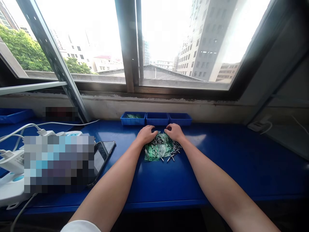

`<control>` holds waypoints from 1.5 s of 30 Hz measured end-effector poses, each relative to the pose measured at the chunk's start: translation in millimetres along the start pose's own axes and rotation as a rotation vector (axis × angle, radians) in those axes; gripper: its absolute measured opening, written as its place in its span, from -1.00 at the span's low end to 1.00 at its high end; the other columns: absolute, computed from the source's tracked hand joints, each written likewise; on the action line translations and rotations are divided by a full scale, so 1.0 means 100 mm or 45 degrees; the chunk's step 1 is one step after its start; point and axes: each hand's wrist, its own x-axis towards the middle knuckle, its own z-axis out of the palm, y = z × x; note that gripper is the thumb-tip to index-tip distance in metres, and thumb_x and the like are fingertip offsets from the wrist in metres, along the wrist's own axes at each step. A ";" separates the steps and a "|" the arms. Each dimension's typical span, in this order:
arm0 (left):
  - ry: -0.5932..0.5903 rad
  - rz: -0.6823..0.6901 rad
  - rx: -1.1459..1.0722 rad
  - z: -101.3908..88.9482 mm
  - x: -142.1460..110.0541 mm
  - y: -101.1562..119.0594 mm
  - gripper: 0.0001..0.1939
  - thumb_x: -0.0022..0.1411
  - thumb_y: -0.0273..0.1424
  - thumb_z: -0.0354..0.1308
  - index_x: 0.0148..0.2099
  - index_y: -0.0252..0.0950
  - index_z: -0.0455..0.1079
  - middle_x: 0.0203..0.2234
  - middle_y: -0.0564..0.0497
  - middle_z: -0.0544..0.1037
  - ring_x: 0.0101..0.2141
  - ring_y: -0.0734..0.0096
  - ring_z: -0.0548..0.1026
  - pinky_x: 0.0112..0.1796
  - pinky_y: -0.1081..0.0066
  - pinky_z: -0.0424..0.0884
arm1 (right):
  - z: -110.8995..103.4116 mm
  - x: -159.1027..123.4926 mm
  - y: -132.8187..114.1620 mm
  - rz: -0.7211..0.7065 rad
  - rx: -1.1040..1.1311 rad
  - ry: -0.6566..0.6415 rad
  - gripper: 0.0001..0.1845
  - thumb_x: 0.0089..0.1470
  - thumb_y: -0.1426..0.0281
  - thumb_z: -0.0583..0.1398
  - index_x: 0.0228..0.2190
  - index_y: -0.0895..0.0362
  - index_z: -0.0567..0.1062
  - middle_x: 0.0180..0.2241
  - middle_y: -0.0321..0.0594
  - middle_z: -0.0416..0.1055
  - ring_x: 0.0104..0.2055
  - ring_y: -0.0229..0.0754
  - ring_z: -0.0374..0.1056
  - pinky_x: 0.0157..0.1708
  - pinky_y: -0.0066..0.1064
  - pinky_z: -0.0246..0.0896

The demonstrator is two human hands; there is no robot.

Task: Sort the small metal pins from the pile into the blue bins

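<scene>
The person's left hand point(145, 134) has its thumb and forefinger bent toward each other, with a small gap between their tips; whether they pinch anything beneath cannot be told. The right hand point(176, 132) mirrors it, thumb and forefinger curved and slightly apart, and again any grip on something below is unclear. The other fingers of both hands are largely hidden.

Between and below the hands lies a loose heap of small metal pins point(157, 141), mixed with crumpled green plastic bags point(151, 154). Taking this heap as the middle of the clock, the left hand sits at ten, the right between one and two, both at its edge. A few pins stray onto the blue table point(166, 183) at five and six.

Farther out, three blue bins stand side by side: the left bin point(131, 121) between ten and eleven, containing green packets, the middle bin point(157, 120) at twelve, the right bin point(180, 120) at one. Toward nine lies a dark phone point(106, 149), partly covered by a pixelated patch; beyond it are white chargers and cables. A window frame point(129, 48) rises at twelve, behind the bins.
</scene>
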 end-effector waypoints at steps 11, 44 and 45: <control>-0.045 0.072 -0.025 0.00 -0.01 0.02 -0.59 0.19 -0.19 -0.04 -0.04 -0.27 0.43 0.00 -0.09 0.44 0.01 0.18 0.37 -0.01 0.38 0.25 | -0.04 -0.07 -0.11 -0.026 0.244 -0.162 -0.67 0.05 0.21 0.07 -0.46 0.13 0.54 -0.39 -0.20 0.48 -0.31 -0.18 0.35 -0.31 -0.42 0.16; 0.290 0.331 -0.492 -0.12 -0.03 0.20 -0.84 0.07 -0.32 0.14 -0.32 -0.29 0.46 -0.37 -0.02 0.55 -0.32 0.31 0.48 -0.26 0.37 0.38 | -0.08 -0.05 -0.19 -0.139 1.218 -0.010 -0.67 -0.35 0.24 0.38 -0.51 0.17 0.49 -0.36 -0.16 0.46 -0.32 -0.16 0.37 -0.32 -0.34 0.27; 0.320 0.339 -0.495 -0.11 -0.03 0.18 -0.86 0.06 -0.35 0.15 -0.32 -0.29 0.45 -0.35 -0.02 0.55 -0.30 0.30 0.48 -0.23 0.36 0.37 | -0.08 -0.05 -0.19 -0.147 1.214 0.002 -0.68 -0.37 0.24 0.38 -0.53 0.17 0.49 -0.31 -0.14 0.46 -0.27 -0.13 0.37 -0.28 -0.33 0.28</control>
